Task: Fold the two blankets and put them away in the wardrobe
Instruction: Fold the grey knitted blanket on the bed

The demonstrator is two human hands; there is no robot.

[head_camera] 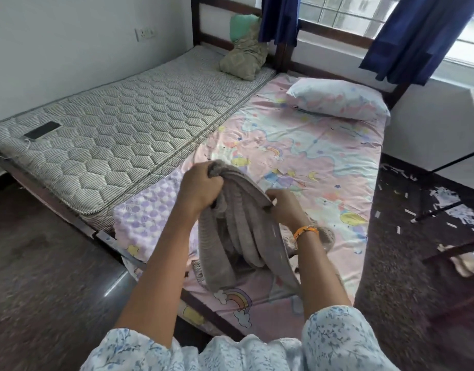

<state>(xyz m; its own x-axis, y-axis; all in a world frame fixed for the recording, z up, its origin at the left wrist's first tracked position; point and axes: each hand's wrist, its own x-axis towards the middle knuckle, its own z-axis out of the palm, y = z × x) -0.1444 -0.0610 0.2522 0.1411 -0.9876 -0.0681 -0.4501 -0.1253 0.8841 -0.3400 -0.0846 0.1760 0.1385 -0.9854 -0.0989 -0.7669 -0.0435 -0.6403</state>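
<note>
A grey-brown fleece blanket point(234, 236) hangs bunched over the foot of the pink bed. My left hand point(201, 187) is shut on its upper edge. A little lower and to the right, my right hand point(285, 207) grips another part of that edge; an orange band sits on its wrist. The blanket's lower end rests on the pink sheet. A second blanket, lilac and white with a bubble texture point(147, 215), lies flat on the bed's left side, partly hidden behind my left arm. No wardrobe is in view.
The pink unicorn sheet point(324, 156) covers the right bed, with a pillow point(337, 99) at its head. A bare quilted mattress point(123, 129) lies to the left, with a phone point(42, 130) and a bundle of cloth point(243, 58) on it. Paper scraps point(444, 204) litter the floor at right.
</note>
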